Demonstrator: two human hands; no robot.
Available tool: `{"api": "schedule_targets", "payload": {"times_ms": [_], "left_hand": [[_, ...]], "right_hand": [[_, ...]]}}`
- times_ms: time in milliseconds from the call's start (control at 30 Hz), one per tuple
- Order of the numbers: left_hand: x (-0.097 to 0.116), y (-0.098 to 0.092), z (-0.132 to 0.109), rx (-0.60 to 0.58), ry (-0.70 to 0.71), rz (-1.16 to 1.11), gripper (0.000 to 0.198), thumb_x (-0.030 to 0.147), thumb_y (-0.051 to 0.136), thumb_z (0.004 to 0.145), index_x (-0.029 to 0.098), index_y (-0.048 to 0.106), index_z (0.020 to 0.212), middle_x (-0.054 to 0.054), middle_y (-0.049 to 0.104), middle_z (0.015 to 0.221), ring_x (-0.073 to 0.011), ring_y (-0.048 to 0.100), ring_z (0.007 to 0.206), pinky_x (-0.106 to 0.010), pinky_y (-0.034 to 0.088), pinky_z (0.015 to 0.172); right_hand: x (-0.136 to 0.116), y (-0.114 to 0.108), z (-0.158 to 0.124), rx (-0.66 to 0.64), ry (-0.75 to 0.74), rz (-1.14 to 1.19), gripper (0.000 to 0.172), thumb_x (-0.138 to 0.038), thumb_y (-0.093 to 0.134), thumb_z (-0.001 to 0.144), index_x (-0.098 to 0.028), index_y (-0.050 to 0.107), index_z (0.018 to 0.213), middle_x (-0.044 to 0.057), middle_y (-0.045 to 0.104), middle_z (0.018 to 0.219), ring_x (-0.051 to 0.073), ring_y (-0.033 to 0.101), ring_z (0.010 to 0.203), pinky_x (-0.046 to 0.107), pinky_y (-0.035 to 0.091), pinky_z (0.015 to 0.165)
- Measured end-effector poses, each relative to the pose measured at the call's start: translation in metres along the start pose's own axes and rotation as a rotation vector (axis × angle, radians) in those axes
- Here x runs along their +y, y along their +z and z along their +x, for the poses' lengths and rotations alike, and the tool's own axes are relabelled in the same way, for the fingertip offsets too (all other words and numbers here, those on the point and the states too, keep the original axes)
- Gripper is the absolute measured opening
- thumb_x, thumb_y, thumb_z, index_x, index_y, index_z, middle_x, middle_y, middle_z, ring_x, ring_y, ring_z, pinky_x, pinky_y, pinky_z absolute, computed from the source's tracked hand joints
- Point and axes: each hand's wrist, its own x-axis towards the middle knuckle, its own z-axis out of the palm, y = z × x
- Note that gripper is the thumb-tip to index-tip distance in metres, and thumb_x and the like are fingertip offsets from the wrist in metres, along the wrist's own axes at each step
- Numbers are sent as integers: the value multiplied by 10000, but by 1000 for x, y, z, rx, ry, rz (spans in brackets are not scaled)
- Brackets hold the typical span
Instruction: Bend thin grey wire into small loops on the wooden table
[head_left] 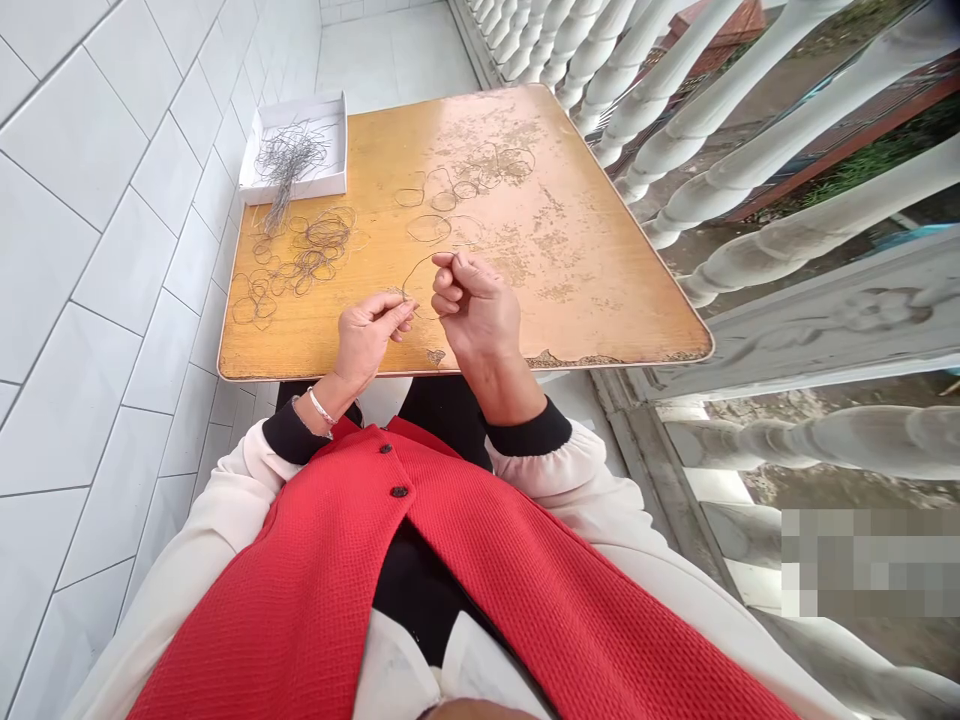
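Between my two hands a thin dark wire point(409, 268) bends in a curve just above the near part of the table. My left hand point(369, 330) pinches it between thumb and fingertips. The other end is pinched by my right hand point(480, 305), raised a little higher with its fingers curled in. Beyond my hands, several thin wire rings point(429, 229) lie on the tabletop. A tangled heap of wire loops point(319, 245) lies to the left of them. Where the wire's ends sit inside my fingers is hidden.
A white open box point(247, 185) at the table's far left corner holds a bundle of loose wires point(292, 155), some hanging over its front edge. The worn wooden table point(600, 300) stands between a tiled wall point(112, 260) on the left and a white balustrade point(720, 175) on the right.
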Motion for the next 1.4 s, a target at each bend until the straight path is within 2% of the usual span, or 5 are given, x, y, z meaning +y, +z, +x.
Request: {"api": "schedule_targets", "payload": {"times_ms": [267, 500, 667, 933, 1400], "left_hand": [[10, -13, 9, -23, 2, 178, 49, 229, 745, 864, 187, 734, 888, 13, 695, 761, -69, 610, 664, -151, 445, 537], [21, -19, 18, -116, 371, 695, 154, 310, 619, 972, 197, 720, 942, 13, 693, 715, -95, 627, 655, -220, 485, 682], [17, -21, 18, -91, 566, 968, 375, 425, 425, 1054, 203, 725, 1019, -36, 752, 804, -136, 689, 728, -259, 498, 712], [-3, -18, 22, 6, 568, 981, 467, 494, 309, 1073, 234, 671, 1209, -71, 770, 1110, -178, 739, 954, -277, 525, 859], [3, -19, 17, 45, 628, 901, 466, 537, 348, 1059, 221, 685, 1112, -53, 776, 1028, -145, 728, 834, -266, 517, 749]], "right_hand": [[-11, 6, -10, 6, 5, -41, 484, -685, 586, 908, -222, 726, 896, -4, 628, 676, 77, 521, 503, 231, 425, 477], [-16, 12, -16, -56, 24, -40, 468, -652, 587, 923, -209, 720, 850, -11, 630, 650, 72, 516, 486, 216, 435, 479], [-14, 11, -21, 20, -184, -291, 390, -588, 583, 954, -241, 727, 1056, -23, 668, 666, 98, 588, 535, 245, 511, 579], [-5, 14, -21, 91, -485, -859, 436, -422, 322, 1075, -216, 705, 1093, 52, 740, 778, 164, 702, 699, 294, 520, 713], [-1, 11, -23, 116, -526, -817, 469, -473, 282, 1082, -229, 671, 1175, 12, 709, 710, 141, 669, 610, 279, 523, 664]]}}
